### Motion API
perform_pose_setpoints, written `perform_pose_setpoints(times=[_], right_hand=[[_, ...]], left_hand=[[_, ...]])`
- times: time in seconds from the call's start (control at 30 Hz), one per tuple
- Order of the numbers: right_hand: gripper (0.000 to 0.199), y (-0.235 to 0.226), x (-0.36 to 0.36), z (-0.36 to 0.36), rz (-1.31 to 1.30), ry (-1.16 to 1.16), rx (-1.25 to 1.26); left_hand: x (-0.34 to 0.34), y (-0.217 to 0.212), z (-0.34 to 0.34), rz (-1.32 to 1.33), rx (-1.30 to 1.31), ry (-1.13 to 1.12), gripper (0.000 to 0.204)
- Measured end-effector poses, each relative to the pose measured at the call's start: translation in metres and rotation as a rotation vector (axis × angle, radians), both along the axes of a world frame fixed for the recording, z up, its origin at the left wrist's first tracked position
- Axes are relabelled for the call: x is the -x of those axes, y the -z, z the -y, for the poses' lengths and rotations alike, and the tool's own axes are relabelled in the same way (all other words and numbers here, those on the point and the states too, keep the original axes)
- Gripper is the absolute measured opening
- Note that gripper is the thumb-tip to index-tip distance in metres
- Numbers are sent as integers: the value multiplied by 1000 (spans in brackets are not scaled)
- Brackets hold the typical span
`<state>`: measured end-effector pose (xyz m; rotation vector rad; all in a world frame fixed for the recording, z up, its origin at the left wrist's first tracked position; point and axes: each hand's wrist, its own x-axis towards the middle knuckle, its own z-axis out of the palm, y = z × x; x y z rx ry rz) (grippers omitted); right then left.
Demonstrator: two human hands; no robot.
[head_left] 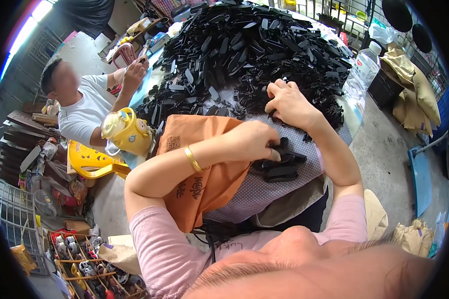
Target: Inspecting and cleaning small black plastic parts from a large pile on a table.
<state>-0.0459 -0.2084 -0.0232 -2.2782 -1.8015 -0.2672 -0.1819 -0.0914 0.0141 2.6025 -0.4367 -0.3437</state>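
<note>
A big heap of black plastic clips [254, 45] covers the far half of the table. My left hand [257, 142] is closed on a black clip [280, 145] just above a small stack of clips [279, 167] near the table's front edge. My right hand [289, 104] reaches into the near edge of the heap, its fingers curled among the clips; whether it grips one I cannot tell. A gold bangle [192, 158] sits on my left wrist. An orange cloth bag [204, 149] lies under my left forearm.
The table wears a checked cloth [264, 192]. A yellow kettle-shaped bottle [127, 132] stands at its left edge, a clear water bottle [361, 72] at its right. Another person in a white shirt [85, 107] sits at the left on a yellow stool [92, 162]. Brown sacks [414, 94] lie right.
</note>
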Motion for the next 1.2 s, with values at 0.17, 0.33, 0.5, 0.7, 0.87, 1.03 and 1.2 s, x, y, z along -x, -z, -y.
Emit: perform_pose_setpoints(times=[0.17,0.33,0.5,0.7,0.87,1.03,1.2], right_hand=[[13,6,-1,-11,90,-68,-79],[15,8,-17,-17,-129,-181,-443],[16,8,-18,-20,-440,-75,-587],[19,10,-19,-19,-512,-31,-710],[19,8,-16,-20,-576,1,-709],[24,20,-27,-30,-494,-90,-934],[20,13,-13,-30,-798,-150,-974]], left_hand=[[-31,7,-41,91,-42,-98,26],[-59,7,-129,287,-627,-255,30],[-72,22,-158,184,-692,-74,28],[-68,31,-167,236,-582,-72,25],[-69,15,-151,209,-138,-268,23],[-63,0,-104,-138,888,-448,32],[-58,5,-90,-274,1204,-436,35]])
